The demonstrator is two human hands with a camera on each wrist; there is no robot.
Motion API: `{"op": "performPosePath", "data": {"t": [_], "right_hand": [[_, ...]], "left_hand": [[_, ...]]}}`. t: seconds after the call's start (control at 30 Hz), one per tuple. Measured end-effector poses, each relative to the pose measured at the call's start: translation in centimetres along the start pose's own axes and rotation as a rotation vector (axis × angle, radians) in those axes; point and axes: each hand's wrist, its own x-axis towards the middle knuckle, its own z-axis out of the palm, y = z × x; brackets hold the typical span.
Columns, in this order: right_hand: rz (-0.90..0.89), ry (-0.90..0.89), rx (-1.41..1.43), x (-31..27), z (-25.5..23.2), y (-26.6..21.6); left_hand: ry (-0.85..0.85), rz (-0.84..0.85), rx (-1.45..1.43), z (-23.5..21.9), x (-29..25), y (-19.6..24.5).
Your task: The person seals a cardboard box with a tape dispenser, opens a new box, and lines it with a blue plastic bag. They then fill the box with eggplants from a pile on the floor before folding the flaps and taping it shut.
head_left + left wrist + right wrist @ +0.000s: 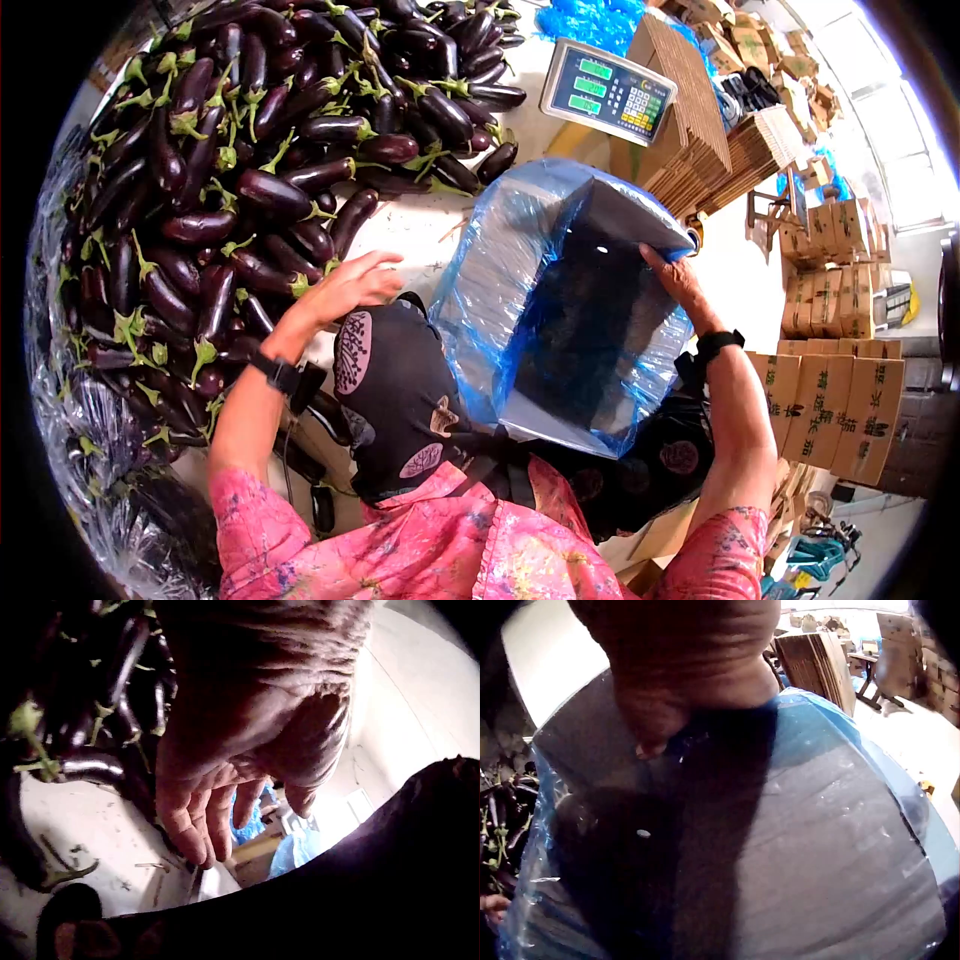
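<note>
We see the left hand [345, 292] beside the eggplants [250, 180], holding nothing; only the left wrist view shows its palm, fingers loosely bent. The right hand [682, 285] touches the rim of a tilted box [625, 215], lined with blue plastic [478, 300]. The right wrist view shows one fingertip inside this wall; the other fingers are hidden, so we cannot tell their state. The eggplants lie heaped on a white surface [425, 240]. Beyond, a scale [608, 92] shows green digits, unclear to us. Farther, stacked cartons [835, 400] bear dark Chinese characters.
</note>
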Motion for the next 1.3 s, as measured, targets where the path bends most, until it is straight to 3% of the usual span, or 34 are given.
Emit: {"op": "performPosePath", "data": {"t": [0.1,0.2,0.3,0.33,0.37,0.43,0.53,0.63,0.67,0.7,0.73,0.8,0.87,0.97,1.03,1.07,1.1,1.17,1.2,1.27,1.3], "right_hand": [[0.040,0.037,0.121,-0.4,0.8,-0.5],[0.046,0.001,0.156,0.9,1.0,-1.5],[0.133,-0.027,0.125,1.9,0.8,-1.0],[0.067,-0.040,0.188,2.2,1.0,-1.1],[0.088,-0.094,0.123,1.9,0.7,-1.2],[0.150,-0.181,0.073,1.9,0.7,-0.9],[0.241,-0.243,0.167,0.2,0.7,-2.1],[0.307,-0.207,0.130,-2.4,0.8,-2.1],[0.410,-0.275,0.102,-2.7,0.7,0.4],[0.541,-0.175,0.103,-3.1,0.5,-0.9],[0.490,-0.149,0.140,-3.3,0.6,-0.7],[0.327,-0.097,0.056,-3.6,0.9,1.9],[0.311,-0.072,0.253,-1.6,1.8,-1.5],[0.140,-0.120,0.098,0.5,1.7,-6.7],[0.236,-0.168,-0.036,0.4,1.0,-8.3],[0.176,-0.132,0.020,0.0,1.1,-7.4],[0.134,-0.158,0.064,-0.3,0.8,-6.9],[0.102,-0.091,0.044,-1.3,0.7,-4.9],[0.157,-0.126,0.052,-1.7,0.6,-5.1],[0.281,-0.191,0.063,-3.2,-0.9,-6.7],[0.301,-0.157,0.147,-3.6,-1.2,-6.6]], "left_hand": [[-0.088,0.035,0.040,2.0,3.8,4.0],[-0.197,0.308,0.249,4.3,8.5,6.2],[-0.284,0.255,0.086,4.2,13.5,2.2],[-0.250,0.101,0.171,4.6,14.2,1.4],[-0.271,0.168,0.044,5.1,14.1,0.3],[-0.359,0.037,-0.159,5.7,15.1,-1.2],[-0.433,-0.046,-0.226,4.9,15.8,-1.4],[-0.408,-0.010,-0.149,3.9,15.0,0.0],[-0.391,-0.057,0.041,3.6,15.8,-2.3],[-0.405,-0.035,-0.034,4.5,14.7,-0.6],[-0.379,-0.056,0.182,4.4,14.5,-0.3],[-0.208,0.100,0.079,5.3,14.1,-3.4],[-0.143,0.127,0.036,4.9,12.9,-3.9],[-0.073,0.191,-0.099,4.3,10.5,-4.8],[0.090,0.244,-0.123,3.4,7.2,-4.7],[0.140,0.137,-0.186,2.3,5.9,-5.1],[0.272,0.071,-0.138,1.0,3.6,-4.0],[0.650,0.206,0.188,-2.5,1.7,-6.0],[0.828,0.149,0.172,-4.3,-0.8,-3.3],[1.284,0.462,0.545,-10.0,-2.6,-3.8],[1.422,0.458,0.652,-13.0,-4.0,-3.1]]}}
